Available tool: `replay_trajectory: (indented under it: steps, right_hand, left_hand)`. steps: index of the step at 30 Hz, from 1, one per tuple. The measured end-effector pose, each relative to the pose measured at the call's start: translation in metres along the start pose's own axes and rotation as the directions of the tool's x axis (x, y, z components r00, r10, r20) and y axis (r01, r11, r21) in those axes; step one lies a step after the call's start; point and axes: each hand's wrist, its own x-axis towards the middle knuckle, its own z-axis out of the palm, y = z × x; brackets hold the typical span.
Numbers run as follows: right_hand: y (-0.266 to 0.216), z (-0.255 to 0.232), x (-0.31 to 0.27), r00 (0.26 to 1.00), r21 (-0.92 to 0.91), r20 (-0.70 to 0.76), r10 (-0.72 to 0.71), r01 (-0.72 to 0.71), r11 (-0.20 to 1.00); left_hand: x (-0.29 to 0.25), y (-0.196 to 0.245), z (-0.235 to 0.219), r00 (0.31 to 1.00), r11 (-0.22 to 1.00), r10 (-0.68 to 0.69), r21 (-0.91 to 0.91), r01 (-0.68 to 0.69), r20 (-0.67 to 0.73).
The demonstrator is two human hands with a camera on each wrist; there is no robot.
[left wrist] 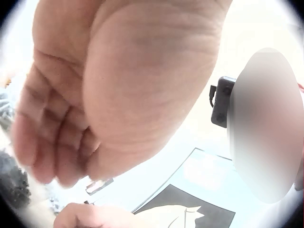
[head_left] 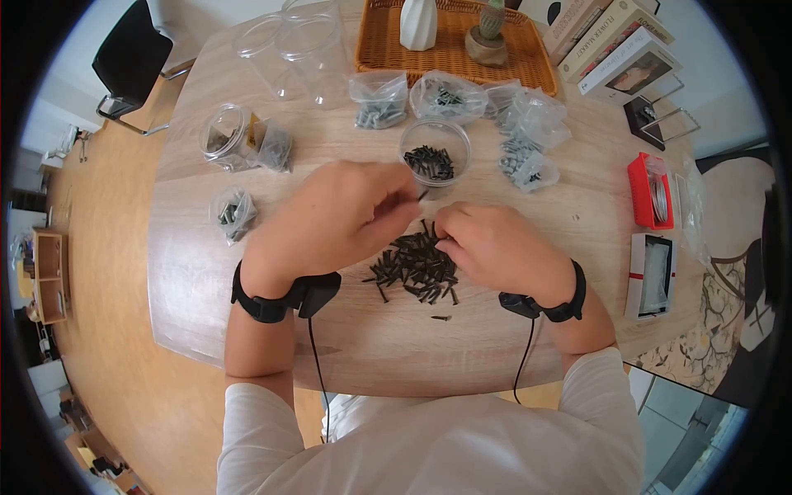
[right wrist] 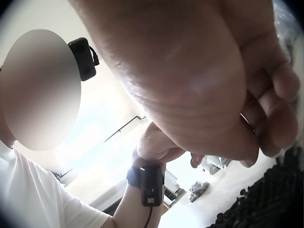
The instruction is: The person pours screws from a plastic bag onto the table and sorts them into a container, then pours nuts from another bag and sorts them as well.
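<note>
Seemingly mid-transfer, the left hand (head_left: 334,223) pinches a screw (head_left: 423,195), next needing clearance over the tub (head_left: 469,154); whether the right hand (head_left: 499,241) grips anything, I cannot tell.

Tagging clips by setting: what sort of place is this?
Probably a home or small office room, not a workshop: wicker tray with a potted cactus, upright books including "Flower Market", and a black chair on wood-look flooring.

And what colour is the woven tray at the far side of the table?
Orange-brown woven tray; the head view shows it best.
</note>
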Motion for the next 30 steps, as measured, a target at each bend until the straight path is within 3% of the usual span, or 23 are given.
replay_trajectory:
  steps: [2,6,9,12,14,15,17,18,20,21,23,26,30]
  right_hand:
    - [0.000,-0.008,0.000,0.998,-0.055,0.047,0.041,-0.039,0.998]
    - [0.001,-0.016,-0.001,0.998,-0.073,0.054,0.038,-0.034,0.997]
    - [0.000,-0.017,-0.003,0.998,-0.081,0.059,0.016,-0.011,0.997]
    - [-0.006,-0.015,-0.006,0.982,-0.095,0.177,0.068,-0.052,0.994]
    - [-0.012,-0.005,-0.009,0.924,-0.151,0.382,0.025,0.036,0.988]
    - [-0.018,-0.002,-0.009,0.924,-0.150,0.381,0.027,0.034,0.988]
    - [-0.029,0.004,-0.009,0.820,-0.114,0.572,-0.012,0.094,0.989]
    - [-0.028,0.011,-0.012,0.839,-0.077,0.538,-0.077,0.140,0.987]
    - [-0.026,0.021,-0.014,0.833,-0.079,0.547,-0.087,0.155,0.985]
    - [-0.026,0.024,-0.015,0.826,-0.082,0.555,-0.097,0.170,0.982]
    - [-0.028,0.023,-0.014,0.826,-0.083,0.554,-0.101,0.175,0.981]
    - [-0.028,0.022,-0.012,0.823,-0.087,0.558,-0.108,0.187,0.978]
    - [-0.025,0.029,-0.014,0.836,-0.106,0.540,-0.093,0.178,0.978]
  left_hand:
    - [0.005,0.007,0.006,0.957,0.982,0.057,-0.155,-0.105,-0.286]
    - [0.013,0.003,0.018,0.900,0.982,0.112,-0.094,-0.166,-0.421]
    - [0.017,0.003,0.022,0.885,0.998,0.036,-0.029,-0.056,-0.464]
    - [0.017,0.000,0.022,0.889,1.000,0.000,-0.002,-0.002,-0.458]
    - [0.017,0.001,0.020,0.898,1.000,0.020,-0.002,-0.024,-0.439]
    - [0.016,0.001,0.019,0.899,1.000,0.021,-0.002,-0.025,-0.438]
    - [0.014,0.001,0.019,0.932,0.999,0.004,-0.028,-0.015,-0.361]
    - [0.012,0.001,0.018,0.933,0.999,0.004,-0.029,-0.015,-0.361]
    - [0.009,0.001,0.016,0.974,0.998,-0.035,0.043,0.046,-0.226]
    - [0.007,0.000,0.016,0.973,0.998,-0.035,0.043,0.046,-0.226]
    - [0.004,-0.004,0.016,0.997,0.983,-0.037,0.178,0.049,-0.069]
    - [0.004,-0.014,0.021,0.992,0.943,-0.120,0.315,0.106,0.027]
    - [-0.001,-0.026,0.030,0.992,0.945,-0.113,0.315,0.092,0.049]
